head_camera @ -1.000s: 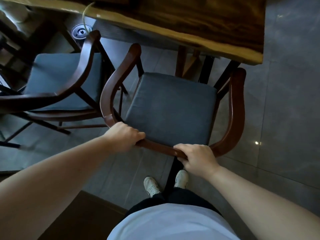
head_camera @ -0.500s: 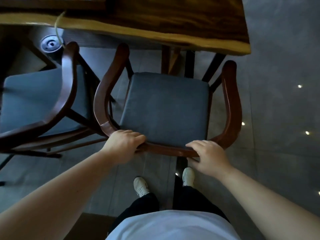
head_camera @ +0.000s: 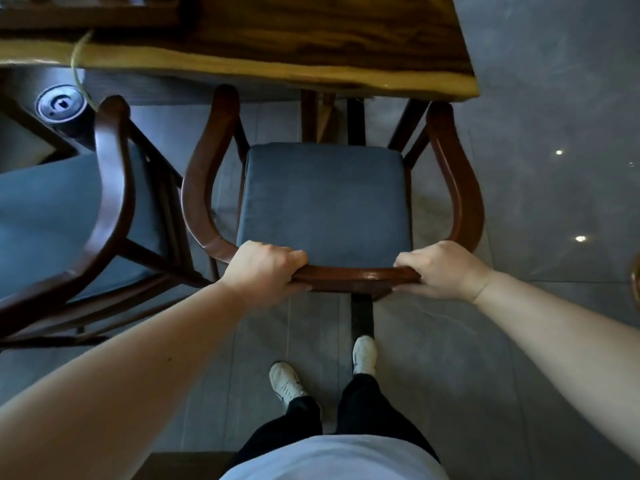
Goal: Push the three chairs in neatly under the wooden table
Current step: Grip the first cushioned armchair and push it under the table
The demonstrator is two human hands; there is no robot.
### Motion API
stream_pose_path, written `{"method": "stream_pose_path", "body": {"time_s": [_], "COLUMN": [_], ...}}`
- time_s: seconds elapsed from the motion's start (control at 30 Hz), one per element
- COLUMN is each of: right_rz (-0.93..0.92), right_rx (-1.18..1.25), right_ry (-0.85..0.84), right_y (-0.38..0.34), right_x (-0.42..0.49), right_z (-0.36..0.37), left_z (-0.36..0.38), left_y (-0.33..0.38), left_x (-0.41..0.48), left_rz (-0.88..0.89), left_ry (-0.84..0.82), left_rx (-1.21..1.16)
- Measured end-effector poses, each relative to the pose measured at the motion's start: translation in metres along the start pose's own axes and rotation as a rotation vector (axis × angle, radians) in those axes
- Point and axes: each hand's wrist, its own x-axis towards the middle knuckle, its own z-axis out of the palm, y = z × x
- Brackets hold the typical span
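Squaring up: across the last second the dark-wood armchair with the grey seat cushion (head_camera: 325,199) has swung from a skewed heading to nearly straight on to the long edge of the live-edge wooden table (head_camera: 277,60), and its two armrest tips now sit just at the table's near edge rather than short of it. The right hand (head_camera: 441,270) has slid outward along the curved back rail, so both hands are now spaced evenly about the rail's middle. Judgement: alignment is done for this chair; what remains is a straight push forward, since the whole cushion is exposed in front of the table.

Grip: left hand (head_camera: 265,270) wraps the rail, fingers curled together over the top, thumb underneath; right hand likewise, fingers closed over the rail.

Chair appearance: one continuous bentwood rail forms back and arms, glossy reddish-brown; cushion flat, square, matte grey.

A second matching armchair (head_camera: 107,188) stands just beside it on the left, angled, also pulled out. A third chair is not identifiable in view.
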Motion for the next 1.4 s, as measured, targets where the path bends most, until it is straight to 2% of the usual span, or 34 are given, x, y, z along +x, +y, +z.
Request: {"method": "stream_pose_path", "body": {"time_s": [0.13, 0.33, 0.5, 0.63, 0.8, 0.87, 0.93, 1.0, 1.27, 1.4], "right_rz": [-0.002, 0.050, 0.128, 0.182, 0.193, 0.225, 0.249, 0.161, 0.076, 0.078], "right_rx": [-0.015, -0.017, -0.027, 0.002, 0.293, 0.266, 0.166, 0.060, -0.006, -0.004], "right_ry": [-0.029, 0.033, 0.130, 0.165, -0.006, -0.169, -0.409, -0.564, -0.557, -0.528], "right_y": [0.012, 0.005, -0.010, -0.025, -0.011, 0.008, 0.023, 0.031, 0.033, 0.034], "right_x": [-0.008, -0.027, -0.023, -0.005, -0.002, -0.004, 0.003, 0.010, 0.007, 0.003], "right_z": [0.000, 0.020, 0.026, 0.027, 0.022, 0.016, 0.004, -0.002, -0.011, -0.010], "left_z": [0.007, 0.020, 0.013, 0.007, -0.003, -0.002, 0.001, 0.005, 0.012, 0.015], "left_y": [0.015, 0.029, 0.014, -0.008, 0.001, 0.014, 0.024, 0.031, 0.038, 0.042], "left_x": [0.004, -0.004, -0.007, -0.007, 0.000, 0.005, 0.009, 0.012, 0.010, 0.008], "left_rz": [-0.017, -0.014, 0.013, -0.053, -0.178, -0.200, -0.224, -0.236, -0.188, -0.194], "left_ry": [0.010, -0.029, -0.035, -0.086, -0.202, -0.208, -0.214, -0.201, -0.020, -0.016], "left_rx": [0.014, -0.005, -0.024, -0.004, 0.042, 0.070, 0.092, 0.084, 0.026, 0.047]}}
